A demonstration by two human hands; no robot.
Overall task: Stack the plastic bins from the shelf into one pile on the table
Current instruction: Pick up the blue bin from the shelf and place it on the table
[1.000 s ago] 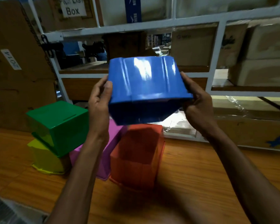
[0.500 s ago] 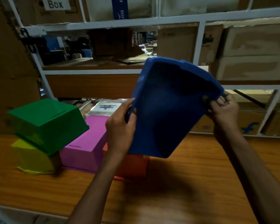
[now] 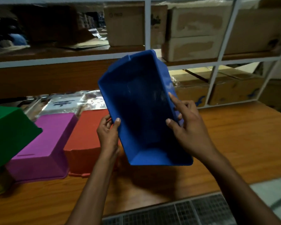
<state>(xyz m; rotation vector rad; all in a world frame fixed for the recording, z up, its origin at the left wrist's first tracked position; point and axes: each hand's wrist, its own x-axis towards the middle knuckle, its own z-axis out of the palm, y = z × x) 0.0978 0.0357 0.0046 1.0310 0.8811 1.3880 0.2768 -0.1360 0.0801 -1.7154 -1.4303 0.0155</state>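
Bins are the job, and the blue bin [image 3: 144,109] is the one in hand: it hangs above the table [image 3: 234,135], open side toward the camera, tilted with its far end up toward the shelf [image 3: 148,30]. Left of the hands, three bins lie upside down on the table: the red bin [image 3: 86,135] just beside the left wrist, the purple bin [image 3: 44,143] beyond it, the green bin [image 3: 10,132] farthest out, perched on something yellow that is mostly cut off.

Likely trouble: the blue bin faces up while the others sit inverted, so it may not nest unless turned. The grip is also light, fingertips on thin rims, and a turn could let it slip.

The left hand [image 3: 108,135] pinches the left rim; the right hand [image 3: 186,127] grasps the right wall, thumb inside.
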